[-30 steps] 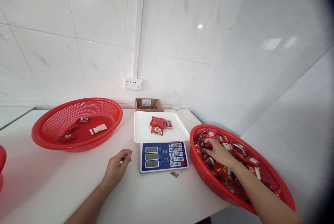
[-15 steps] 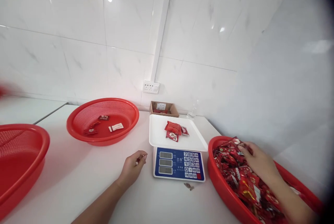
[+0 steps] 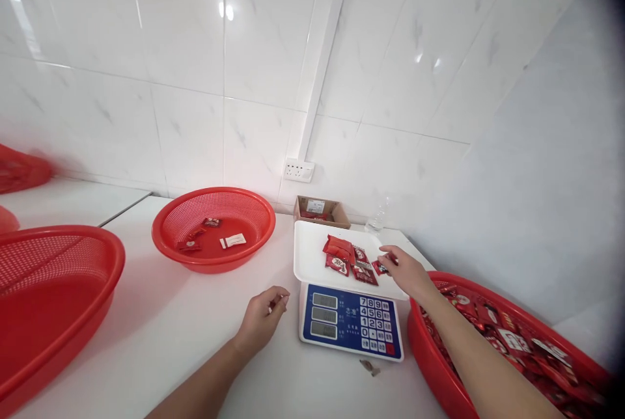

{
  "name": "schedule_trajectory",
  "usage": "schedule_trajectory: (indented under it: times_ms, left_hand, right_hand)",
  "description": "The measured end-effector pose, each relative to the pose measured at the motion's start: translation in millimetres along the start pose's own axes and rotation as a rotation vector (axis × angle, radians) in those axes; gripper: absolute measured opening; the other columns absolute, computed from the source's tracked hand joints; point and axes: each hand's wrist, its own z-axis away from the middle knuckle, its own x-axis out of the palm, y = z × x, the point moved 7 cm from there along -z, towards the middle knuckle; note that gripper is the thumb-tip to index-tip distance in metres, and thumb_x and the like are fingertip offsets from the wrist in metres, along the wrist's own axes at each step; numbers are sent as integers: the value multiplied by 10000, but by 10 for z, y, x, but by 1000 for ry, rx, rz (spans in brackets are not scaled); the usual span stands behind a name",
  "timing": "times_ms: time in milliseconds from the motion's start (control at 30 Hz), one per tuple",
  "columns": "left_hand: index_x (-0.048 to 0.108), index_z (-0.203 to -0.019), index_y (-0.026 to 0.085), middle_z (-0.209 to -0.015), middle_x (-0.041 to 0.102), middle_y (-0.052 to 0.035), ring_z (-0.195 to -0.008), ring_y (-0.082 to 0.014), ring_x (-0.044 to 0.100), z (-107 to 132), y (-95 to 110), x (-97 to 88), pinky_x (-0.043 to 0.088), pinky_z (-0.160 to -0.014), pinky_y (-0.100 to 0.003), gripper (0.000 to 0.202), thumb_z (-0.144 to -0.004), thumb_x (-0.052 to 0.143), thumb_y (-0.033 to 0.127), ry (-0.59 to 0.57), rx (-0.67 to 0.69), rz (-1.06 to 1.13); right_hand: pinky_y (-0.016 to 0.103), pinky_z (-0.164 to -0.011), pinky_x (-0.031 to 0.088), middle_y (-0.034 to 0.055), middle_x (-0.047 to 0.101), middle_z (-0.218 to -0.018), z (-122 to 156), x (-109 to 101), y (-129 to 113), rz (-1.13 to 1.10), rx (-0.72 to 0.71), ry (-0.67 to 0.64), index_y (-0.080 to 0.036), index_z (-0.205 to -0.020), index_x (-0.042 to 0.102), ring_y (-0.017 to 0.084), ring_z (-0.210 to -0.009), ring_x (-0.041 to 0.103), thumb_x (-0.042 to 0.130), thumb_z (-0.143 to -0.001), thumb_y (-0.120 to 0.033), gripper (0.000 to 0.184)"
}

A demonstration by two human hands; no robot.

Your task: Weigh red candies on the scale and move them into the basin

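Shifts right hand (image 3: 409, 271) over white plastic tray (image 3: 308, 261), pinching small red packet (image 3: 377, 267), probably light, slippery, best edge-gripped; holds left hand (image 3: 260, 320) with fingertips together.

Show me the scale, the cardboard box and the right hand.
Scale (image 3: 347, 320), head view: blue front panel.
Cardboard box (image 3: 316, 205), head view: its white label.
Right hand (image 3: 407, 272), head view: back of the hand.

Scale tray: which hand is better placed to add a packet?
Probably the right hand: it touches a red packet at the tray, near the packet-filled basket. The left hand, left of the scale, shows no packet.
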Motion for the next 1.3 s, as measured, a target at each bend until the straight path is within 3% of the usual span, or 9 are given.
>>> schedule_trajectory:
  times_ms: [100,200,300,433,633,867,967,1133,1300]
  left_hand:
    - [604,-860,192,-655,606,1,-631,-140,553,2,3,7,440,-600,-234,236,-842,438,358,-8,-8,1]
    - [607,-853,197,-672,612,-1,-640,-140,555,0,0,11,443,-607,-234,230,-843,435,350,-11,-11,6]
    - [610,-856,201,-675,610,1,-642,-139,552,-2,-9,9,444,-607,-233,226,-842,438,346,-4,-6,9]
    - [614,-855,199,-662,601,2,-641,-140,556,3,-17,14,446,-606,-234,230,-842,437,345,2,8,16]
    - [611,-866,199,-684,610,-2,-656,-143,562,8,-18,24,446,-620,-239,234,-844,432,348,-11,1,3]
    - [612,-855,205,-669,612,1,-644,-142,558,9,16,13,453,-619,-239,231,-842,431,346,-11,1,-2]
    - [611,-847,201,-658,611,0,-637,-142,557,6,22,0,452,-610,-239,227,-836,434,343,-2,-7,-3]
    - [608,-859,199,-665,611,1,-644,-141,561,5,18,-6,449,-612,-238,236,-839,430,352,-2,-15,2]
    - [604,-866,191,-691,618,-7,-657,-141,563,6,0,18,443,-625,-240,225,-837,433,333,-20,-31,12]
  right_hand:
    - [332,-760,502,78,648,-988,-101,71,-71,-26,-10,18,-202,-1174,490,195,-829,646,296,-854,-399,422]
    - [335,-888,457,101,572,-1197,-88,250,-207,-6,-51,-28,-195,-1221,478,199,-1042,576,307,-861,-382,441]
    - [404,-1043,291,137,417,-1365,15,463,-343,55,-91,-75,-153,-1259,475,255,-1275,344,402,-826,-391,499]
    - [603,-1026,160,104,138,-1497,147,704,-432,218,-53,-174,-229,-1391,287,325,-1355,42,340,-834,-554,647]
    - [592,-1028,157,67,75,-1509,134,826,-508,290,-51,-300,-254,-1416,208,300,-1357,61,266,-848,-590,663]
    - [621,-1024,107,55,108,-1507,92,830,-574,260,-43,-265,-311,-1408,218,328,-1352,45,298,-823,-631,672]
    - [622,-1020,149,59,126,-1504,136,681,-561,215,-42,-220,-310,-1411,200,313,-1355,44,239,-843,-614,646]
    - [510,-1082,166,82,217,-1479,488,82,-214,63,-89,24,-270,-1376,293,265,-1359,99,296,-810,-619,665]
    - [415,-1101,199,29,374,-1407,1108,-96,911,-33,61,4,-426,-1293,352,249,-1305,281,400,-750,-635,584]
